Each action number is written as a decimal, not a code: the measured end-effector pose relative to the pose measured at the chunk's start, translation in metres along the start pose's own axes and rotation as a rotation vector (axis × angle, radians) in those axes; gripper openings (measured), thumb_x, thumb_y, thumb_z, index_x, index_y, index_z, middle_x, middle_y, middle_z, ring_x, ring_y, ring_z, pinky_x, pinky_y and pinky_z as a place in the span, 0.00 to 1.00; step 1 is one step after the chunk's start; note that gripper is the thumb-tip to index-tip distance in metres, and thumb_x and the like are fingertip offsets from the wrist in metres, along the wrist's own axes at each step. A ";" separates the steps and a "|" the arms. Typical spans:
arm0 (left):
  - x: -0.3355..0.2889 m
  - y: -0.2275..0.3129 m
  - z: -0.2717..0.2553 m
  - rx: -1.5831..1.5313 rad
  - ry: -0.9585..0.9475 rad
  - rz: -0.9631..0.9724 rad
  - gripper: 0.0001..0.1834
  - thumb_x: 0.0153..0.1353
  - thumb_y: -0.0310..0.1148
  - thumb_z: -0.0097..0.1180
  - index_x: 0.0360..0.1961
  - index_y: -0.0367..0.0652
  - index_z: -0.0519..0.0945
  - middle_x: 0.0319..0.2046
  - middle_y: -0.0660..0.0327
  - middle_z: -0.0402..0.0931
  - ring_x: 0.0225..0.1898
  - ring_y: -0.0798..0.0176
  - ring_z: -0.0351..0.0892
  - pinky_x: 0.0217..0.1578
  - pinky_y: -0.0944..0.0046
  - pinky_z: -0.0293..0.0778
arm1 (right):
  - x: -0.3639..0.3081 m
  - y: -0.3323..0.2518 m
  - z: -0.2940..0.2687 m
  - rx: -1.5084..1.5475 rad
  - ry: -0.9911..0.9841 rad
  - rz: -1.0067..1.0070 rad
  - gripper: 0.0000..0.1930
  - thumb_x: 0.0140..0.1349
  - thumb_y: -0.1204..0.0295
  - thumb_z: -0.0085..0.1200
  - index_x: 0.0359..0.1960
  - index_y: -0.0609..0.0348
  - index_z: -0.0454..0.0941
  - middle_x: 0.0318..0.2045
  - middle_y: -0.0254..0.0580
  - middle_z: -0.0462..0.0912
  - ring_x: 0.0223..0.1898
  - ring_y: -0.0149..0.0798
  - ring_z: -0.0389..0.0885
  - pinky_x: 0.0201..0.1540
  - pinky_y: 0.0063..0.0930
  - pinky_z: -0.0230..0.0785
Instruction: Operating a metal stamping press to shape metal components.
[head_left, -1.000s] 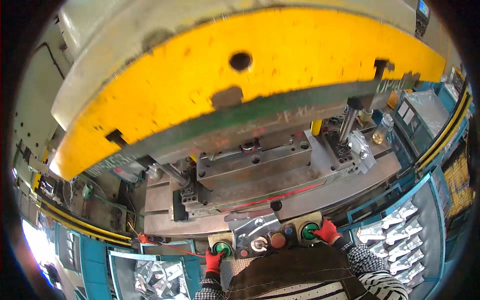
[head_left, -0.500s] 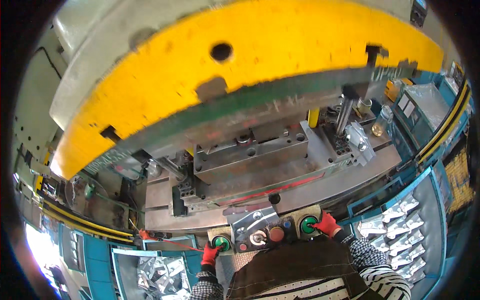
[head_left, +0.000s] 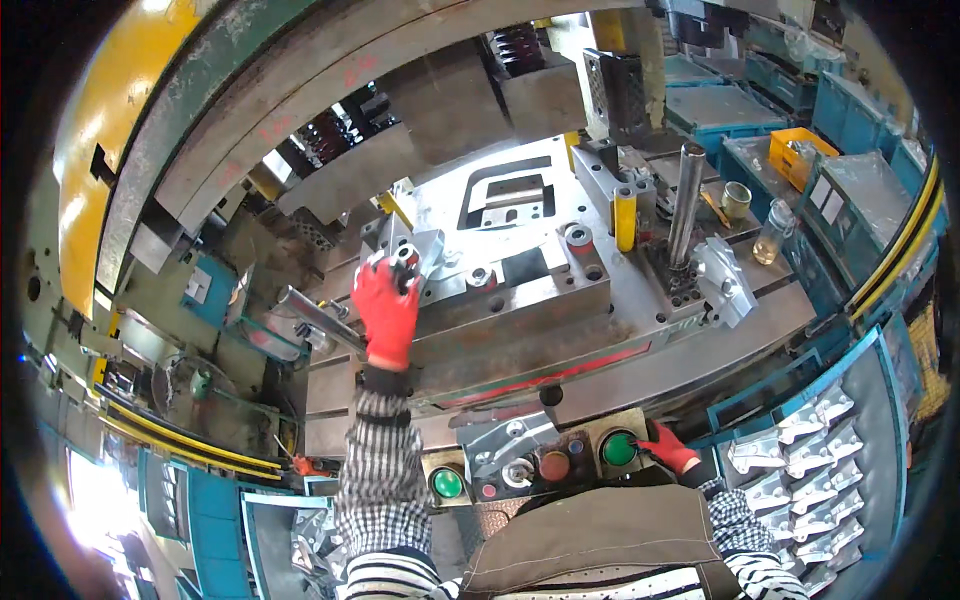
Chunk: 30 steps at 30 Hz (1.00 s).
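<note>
My left hand (head_left: 385, 312), in a red glove, reaches into the press over the left end of the lower die (head_left: 520, 305). Its fingers are bent round the left end of a silvery stamped metal part (head_left: 428, 250); their tips are partly hidden. At the right of the control panel, my right hand (head_left: 672, 448), also red-gloved, rests beside a green push button (head_left: 618, 449). It holds nothing, with fingers stretched toward the button's rim. A second green button (head_left: 446, 484) is on the panel's left. Another formed metal part (head_left: 508, 442) lies across the panel's top.
The raised press slide (head_left: 290, 130) spans above the die. Guide posts (head_left: 686, 205) stand at both sides. A bent metal part (head_left: 724, 280) leans at the right post, near a clear bottle (head_left: 772, 235). Blue bins with stamped parts (head_left: 800, 470) flank me.
The slide has risen, exposing the die. My left hand has left the left green button and moved up and forward into the press. My right hand has drawn slightly off its button.
</note>
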<state>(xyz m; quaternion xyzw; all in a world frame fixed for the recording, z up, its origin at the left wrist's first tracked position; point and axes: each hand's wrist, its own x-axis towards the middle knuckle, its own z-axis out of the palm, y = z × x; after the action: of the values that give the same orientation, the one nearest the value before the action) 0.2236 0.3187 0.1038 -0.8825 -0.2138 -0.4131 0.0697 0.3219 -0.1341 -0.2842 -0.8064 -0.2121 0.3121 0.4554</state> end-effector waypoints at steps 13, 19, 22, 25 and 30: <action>0.045 0.014 0.085 0.420 -0.140 -0.153 0.19 0.40 0.35 0.56 0.36 0.41 0.71 0.36 0.53 0.70 0.43 0.53 0.68 0.45 0.56 0.63 | -0.045 -0.056 -0.165 0.155 0.829 -0.190 0.28 0.48 0.72 0.55 0.53 0.63 0.62 0.51 0.47 0.67 0.53 0.41 0.63 0.55 0.31 0.53; 0.028 -0.001 0.019 -0.439 0.168 -0.116 0.19 0.48 0.18 0.43 0.45 0.34 0.66 0.37 0.55 0.71 0.39 0.60 0.71 0.43 0.64 0.66 | 0.016 -0.142 -0.249 -0.505 0.889 -0.225 0.32 0.45 0.65 0.58 0.53 0.62 0.61 0.48 0.55 0.67 0.50 0.51 0.64 0.53 0.37 0.56; -0.002 0.002 -0.059 -0.501 0.219 -0.190 0.19 0.49 0.16 0.40 0.46 0.35 0.66 0.36 0.58 0.71 0.36 0.66 0.72 0.39 0.69 0.67 | 0.057 -0.155 -0.274 -0.845 0.834 -0.123 0.35 0.44 0.56 0.57 0.53 0.60 0.61 0.48 0.56 0.66 0.50 0.52 0.64 0.51 0.38 0.58; -0.052 -0.021 -0.116 -0.377 0.122 -0.283 0.17 0.46 0.16 0.42 0.41 0.35 0.68 0.30 0.59 0.71 0.31 0.66 0.70 0.35 0.70 0.66 | 0.089 -0.165 -0.284 -0.965 0.614 0.109 0.37 0.44 0.48 0.54 0.52 0.60 0.62 0.47 0.55 0.68 0.49 0.51 0.67 0.49 0.38 0.60; -0.161 -0.023 -0.148 -0.120 -0.138 -0.236 0.18 0.43 0.18 0.42 0.40 0.35 0.70 0.30 0.53 0.70 0.32 0.57 0.71 0.37 0.64 0.66 | 0.112 -0.145 -0.297 -0.943 0.545 0.162 0.31 0.45 0.49 0.53 0.46 0.60 0.69 0.43 0.49 0.73 0.45 0.46 0.71 0.47 0.37 0.62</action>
<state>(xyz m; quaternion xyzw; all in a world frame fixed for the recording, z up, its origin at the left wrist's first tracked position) 0.0193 0.2437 0.0764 -0.8802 -0.2953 -0.3687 -0.0473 0.6005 -0.1711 -0.0767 -0.9884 -0.1404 -0.0028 0.0577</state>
